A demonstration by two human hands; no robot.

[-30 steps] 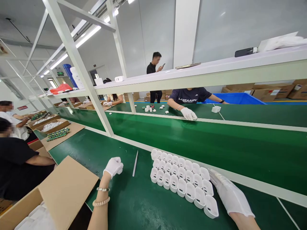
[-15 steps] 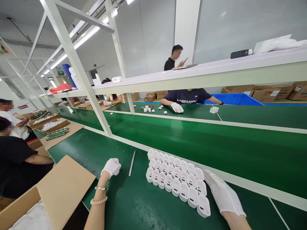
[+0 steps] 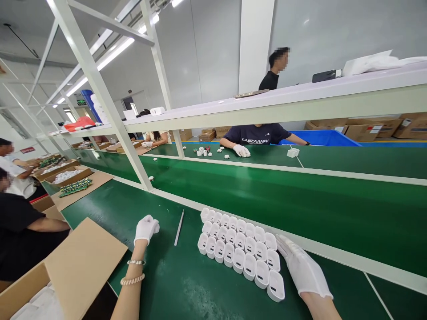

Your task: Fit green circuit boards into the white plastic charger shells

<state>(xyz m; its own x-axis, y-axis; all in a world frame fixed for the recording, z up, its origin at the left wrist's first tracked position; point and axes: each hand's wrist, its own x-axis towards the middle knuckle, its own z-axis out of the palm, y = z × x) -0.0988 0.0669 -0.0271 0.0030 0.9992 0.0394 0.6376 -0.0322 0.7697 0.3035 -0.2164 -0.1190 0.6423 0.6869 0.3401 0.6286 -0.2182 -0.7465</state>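
My left hand (image 3: pixel 147 229), in a white glove, is curled closed over the green tabletop; its palm side is hidden, so I cannot see whether anything is inside. Just right of it lies a pair of metal tweezers (image 3: pixel 179 227). White plastic charger housings (image 3: pixel 239 260), each with a small dark slot, stand open side up in three packed rows. Along their right end rests my right hand (image 3: pixel 303 266), also gloved, with its fingers stretched out straight and close to the last housings, apparently touching the back row.
A cardboard box (image 3: pixel 87 262) with white parts stands at the lower left. Behind the housings runs a pale rail and a green conveyor belt (image 3: pixel 300 195). A white shelf (image 3: pixel 250 106) spans overhead on posts. Co-workers sit across the belt and at far left, near circuit boards (image 3: pixel 76 187).
The view has shifted slightly, and my left hand has drawn a little left of the tweezers. My right hand stays by the housings. A standing person in the background has moved right.
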